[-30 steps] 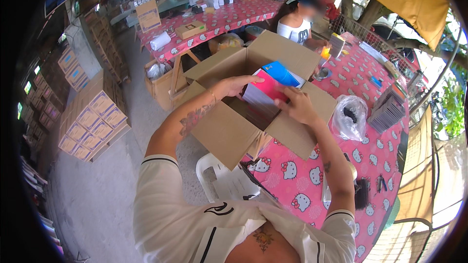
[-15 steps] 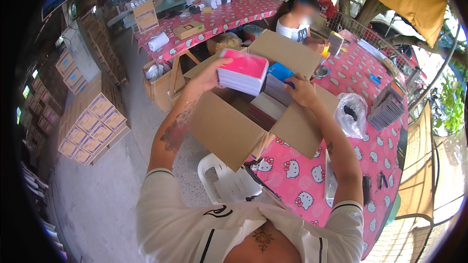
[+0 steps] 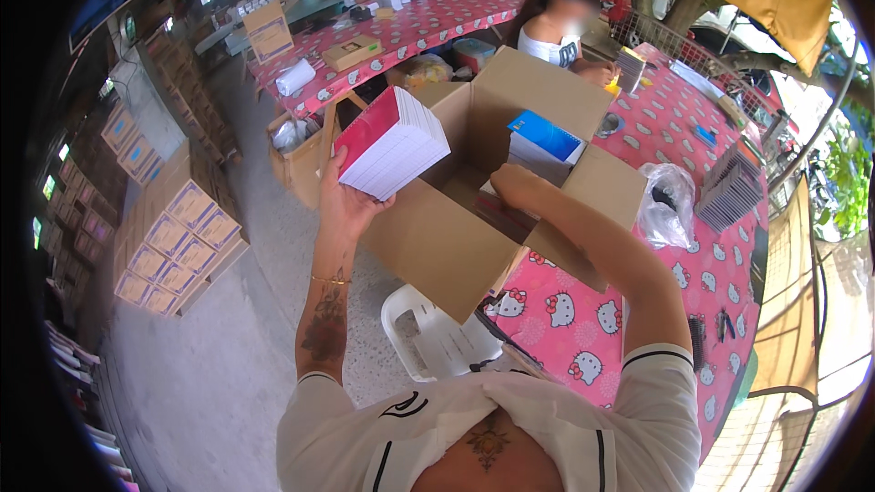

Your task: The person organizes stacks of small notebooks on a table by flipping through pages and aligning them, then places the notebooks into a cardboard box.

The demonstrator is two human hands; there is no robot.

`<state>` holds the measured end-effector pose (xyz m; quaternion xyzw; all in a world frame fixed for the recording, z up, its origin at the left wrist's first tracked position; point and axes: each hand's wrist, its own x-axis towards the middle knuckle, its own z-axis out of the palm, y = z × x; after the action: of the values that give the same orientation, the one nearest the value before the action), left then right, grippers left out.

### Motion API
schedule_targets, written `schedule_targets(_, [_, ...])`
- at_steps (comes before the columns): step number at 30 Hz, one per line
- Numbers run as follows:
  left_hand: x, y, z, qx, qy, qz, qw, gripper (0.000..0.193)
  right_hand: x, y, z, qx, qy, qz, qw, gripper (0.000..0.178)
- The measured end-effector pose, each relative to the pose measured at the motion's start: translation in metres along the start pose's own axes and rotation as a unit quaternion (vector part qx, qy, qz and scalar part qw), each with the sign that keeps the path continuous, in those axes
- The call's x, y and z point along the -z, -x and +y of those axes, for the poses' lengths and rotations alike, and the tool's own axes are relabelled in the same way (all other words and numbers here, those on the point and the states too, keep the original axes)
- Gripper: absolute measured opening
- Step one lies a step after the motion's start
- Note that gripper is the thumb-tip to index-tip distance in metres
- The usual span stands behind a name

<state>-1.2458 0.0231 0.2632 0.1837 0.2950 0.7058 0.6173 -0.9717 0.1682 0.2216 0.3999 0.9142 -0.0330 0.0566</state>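
My left hand (image 3: 351,196) grips a thick stack of red-covered notebooks (image 3: 396,146) from below, fingers wrapped around its lower edge. That stack is tilted, with its white page edges facing right, over the left side of an open cardboard box (image 3: 437,237). My right hand (image 3: 516,187) reaches down inside the box, beside another stack of notebooks (image 3: 497,210) that is mostly covered by the hand and a flap. Its fingertips are hidden. Against the box's far right side stands a stack of spiral notebooks with a blue cover (image 3: 547,137).
A pink patterned tablecloth (image 3: 583,328) covers the table at right, bearing a clear plastic bag (image 3: 665,205) and a stack of grey-edged notebooks (image 3: 732,193). A white plastic chair (image 3: 410,310) sits below the box. Cartons (image 3: 173,246) are piled at left. A co-worker (image 3: 551,32) sits across the table.
My left hand has shifted left and tipped the red notebook stack away from the box opening. My right hand has left the blue stack and moved left and down into the box.
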Motion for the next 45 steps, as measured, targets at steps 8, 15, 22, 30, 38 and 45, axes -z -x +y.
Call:
schedule_targets(8, [-0.003,0.007,0.001,0.005,0.002,-0.001,1.0,0.052,-0.004,0.007,-0.006,-0.03,0.006,0.065,0.997,0.018])
schedule_targets(15, [-0.015,-0.001,-0.01,0.038,-0.017,-0.039,0.998,0.054,0.008,0.013,0.01,-0.048,-0.06,-0.002,0.997,0.018])
schedule_targets(22, [-0.024,0.004,-0.014,0.044,-0.027,-0.041,0.998,0.051,0.05,0.051,-0.016,-0.076,-0.005,0.249,0.966,0.02])
schedule_targets(30, [-0.082,0.029,-0.059,0.04,0.118,-0.127,0.984,0.056,0.06,0.142,-0.047,0.0,0.012,0.638,0.77,0.035])
schedule_targets(38, [-0.145,0.065,-0.138,0.049,0.165,-0.165,0.971,0.065,0.034,0.191,-0.05,-0.016,-0.188,0.641,0.744,0.036])
schedule_targets(45, [-0.173,0.101,-0.19,0.07,0.171,-0.179,0.966,0.067,0.018,0.263,-0.003,-0.004,-0.149,0.583,0.798,0.045])
